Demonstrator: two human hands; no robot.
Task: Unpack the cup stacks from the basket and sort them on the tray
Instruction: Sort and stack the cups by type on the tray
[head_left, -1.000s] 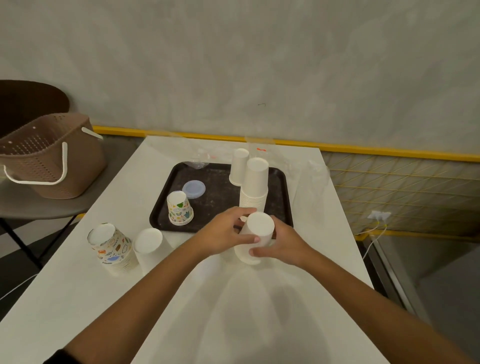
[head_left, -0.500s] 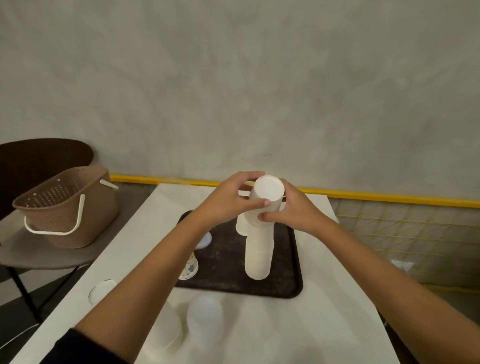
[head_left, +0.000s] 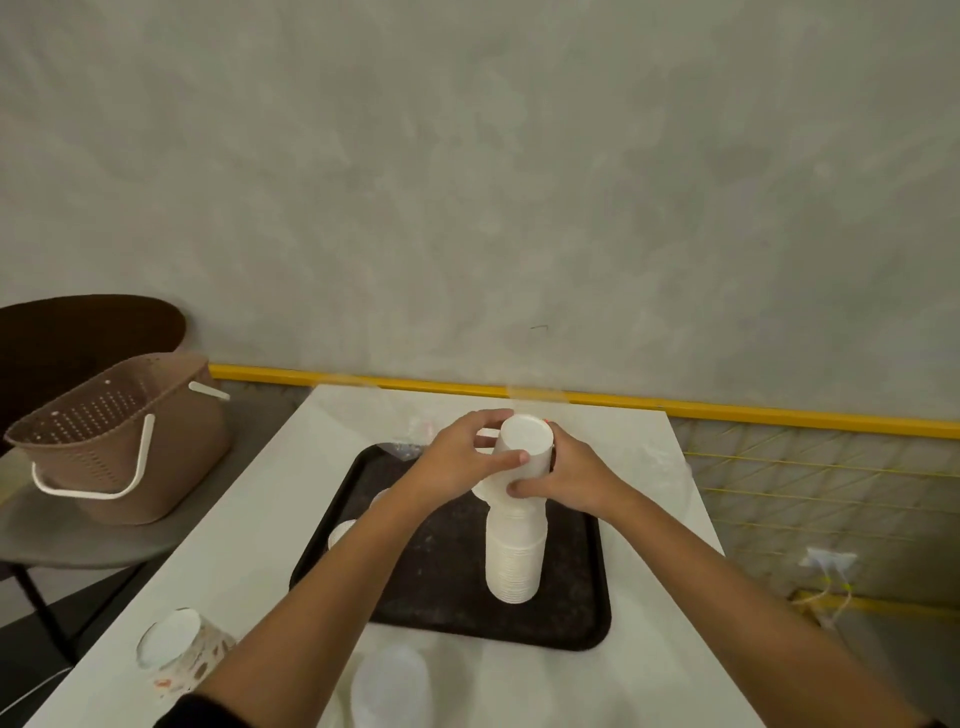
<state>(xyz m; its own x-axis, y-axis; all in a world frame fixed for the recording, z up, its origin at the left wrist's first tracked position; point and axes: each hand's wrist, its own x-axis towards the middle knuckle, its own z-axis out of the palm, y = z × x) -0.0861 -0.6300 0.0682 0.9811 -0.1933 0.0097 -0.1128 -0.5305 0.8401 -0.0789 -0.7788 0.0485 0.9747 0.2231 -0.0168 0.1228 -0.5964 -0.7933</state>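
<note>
A tall stack of upside-down white paper cups (head_left: 515, 561) stands on the dark tray (head_left: 571, 618). At the top of that stack both hands grip a short white cup stack (head_left: 524, 447), which sits tilted. My left hand (head_left: 462, 462) wraps it from the left, thumb across the front. My right hand (head_left: 566, 475) holds it from the right. Part of a small cup (head_left: 340, 532) on the tray shows beside my left forearm. The brown perforated basket (head_left: 114, 441) rests on a chair at the left.
On the white table (head_left: 649, 675) in front of the tray stand a patterned upside-down cup stack (head_left: 182, 654) and a plain white one (head_left: 392, 686). A grey wall and a yellow rail (head_left: 779, 415) run behind. A wire grid (head_left: 831, 499) and wall socket are at the right.
Both hands carried the short white stack from the table up onto the tall stack on the tray. In the last half second it dropped lower over the tall stack.
</note>
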